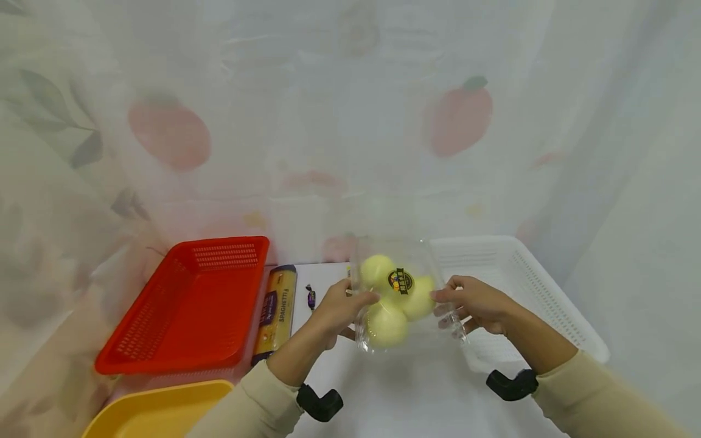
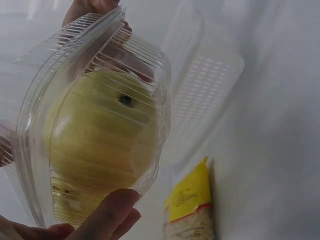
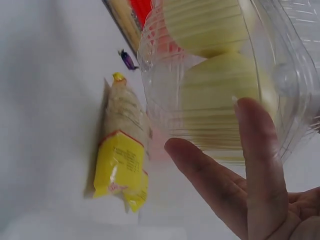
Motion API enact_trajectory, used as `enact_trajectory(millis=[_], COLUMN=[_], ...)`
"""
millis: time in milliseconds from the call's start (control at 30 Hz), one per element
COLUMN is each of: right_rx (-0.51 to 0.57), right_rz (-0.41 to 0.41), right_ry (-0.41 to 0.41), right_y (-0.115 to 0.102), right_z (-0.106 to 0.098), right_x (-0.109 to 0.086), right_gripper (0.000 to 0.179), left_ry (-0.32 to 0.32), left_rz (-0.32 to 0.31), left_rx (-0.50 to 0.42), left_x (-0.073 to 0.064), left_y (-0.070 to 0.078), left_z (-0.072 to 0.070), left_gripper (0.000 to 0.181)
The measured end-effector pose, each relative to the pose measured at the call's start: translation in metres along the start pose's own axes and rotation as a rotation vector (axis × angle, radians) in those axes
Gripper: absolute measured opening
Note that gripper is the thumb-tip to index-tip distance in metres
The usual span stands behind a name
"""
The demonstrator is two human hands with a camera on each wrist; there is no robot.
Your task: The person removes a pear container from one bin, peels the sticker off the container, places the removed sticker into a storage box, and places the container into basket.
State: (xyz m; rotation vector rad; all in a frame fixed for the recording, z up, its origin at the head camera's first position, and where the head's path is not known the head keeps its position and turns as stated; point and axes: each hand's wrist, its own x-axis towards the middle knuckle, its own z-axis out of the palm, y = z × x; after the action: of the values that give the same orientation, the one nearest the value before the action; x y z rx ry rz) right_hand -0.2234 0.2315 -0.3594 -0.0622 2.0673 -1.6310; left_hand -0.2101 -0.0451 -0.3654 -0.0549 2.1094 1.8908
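A clear plastic clamshell box (image 1: 402, 347) holds several pale yellow-green round fruits (image 1: 386, 325), and a black-and-gold label sits on its lid. My left hand (image 1: 341, 307) grips the box's left side, thumb on top. On the opposite side my right hand (image 1: 479, 304) holds the edge between thumb and fingers. The box is held up above the white table. In the left wrist view one fruit (image 2: 105, 130) shows a dark spot through the ribbed wall. Below the box, the right wrist view shows a yellow-and-clear packet (image 3: 122, 150) lying on the table.
At left stand a red basket (image 1: 181, 328) and a yellow tray (image 1: 159, 410). A spaghetti pack (image 1: 282, 313) and a small purple wrapped candy (image 1: 311, 298) lie beside the red basket. To the right is a white perforated basket (image 1: 553, 298). A fruit-printed curtain (image 1: 350, 121) hangs behind.
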Motion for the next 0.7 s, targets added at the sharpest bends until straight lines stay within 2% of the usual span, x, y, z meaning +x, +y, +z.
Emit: enact_trajectory(millis=[200, 500, 700], right_rx=[-0.023, 0.004, 0.050], right_rz=[-0.003, -0.023, -0.023], right_ry=[0.016, 0.017, -0.007], right_y=[0.006, 0.030, 0.048], right_z=[0.022, 0.051, 0.070], right_x=[0.006, 0.012, 0.017], right_gripper=[0.045, 0.047, 0.047], left_ry=[0.042, 0.094, 0.115], left_rz=[-0.049, -0.061, -0.082], left_rx=[0.027, 0.082, 0.052], left_x=[-0.007, -0.020, -0.027], left_y=[-0.017, -0.042, -0.066], left_z=[-0.012, -0.025, -0.032], left_gripper=[0.060, 0.069, 0.069])
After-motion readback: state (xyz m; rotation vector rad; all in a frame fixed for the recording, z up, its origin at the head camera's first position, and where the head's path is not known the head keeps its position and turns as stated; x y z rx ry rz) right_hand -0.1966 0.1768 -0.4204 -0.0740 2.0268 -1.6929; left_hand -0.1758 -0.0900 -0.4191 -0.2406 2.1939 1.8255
